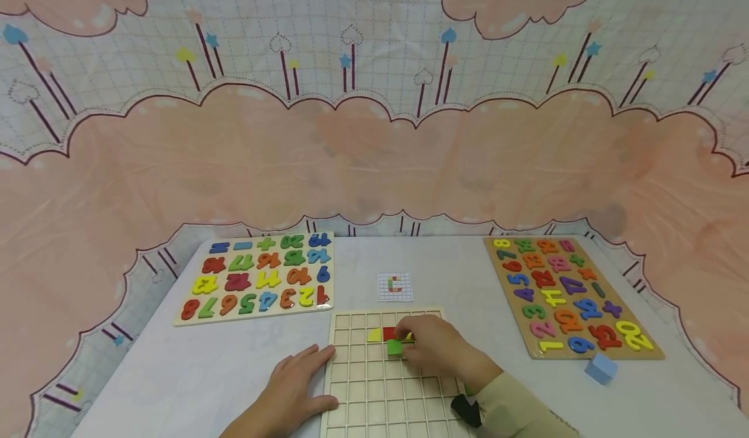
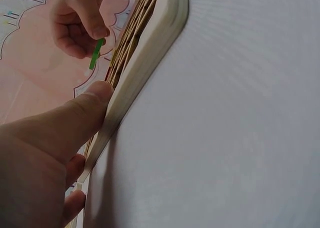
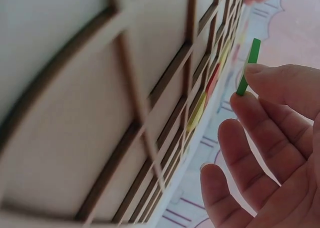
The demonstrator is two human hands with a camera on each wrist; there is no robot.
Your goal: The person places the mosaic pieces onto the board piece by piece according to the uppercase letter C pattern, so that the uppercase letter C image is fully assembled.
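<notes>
A wooden grid board (image 1: 374, 392) lies on the table in front of me, with a yellow piece (image 1: 374, 335) and a red piece (image 1: 389, 333) set in its upper cells. My right hand (image 1: 435, 347) pinches a thin green square tile (image 1: 394, 347) just above the board, below the red piece; the tile shows edge-on as the green tile (image 3: 248, 67) between fingertips (image 3: 260, 78) and as the green tile (image 2: 96, 54). My left hand (image 1: 295, 383) rests flat beside the board's left edge, its thumb (image 2: 85, 113) against the board rim (image 2: 145, 53).
A small pattern card (image 1: 394, 286) lies beyond the grid board. A number puzzle board (image 1: 260, 275) sits at the left, another number puzzle board (image 1: 564, 298) at the right. A light blue block (image 1: 600, 367) lies near the right board. Patterned cloth hangs behind the table.
</notes>
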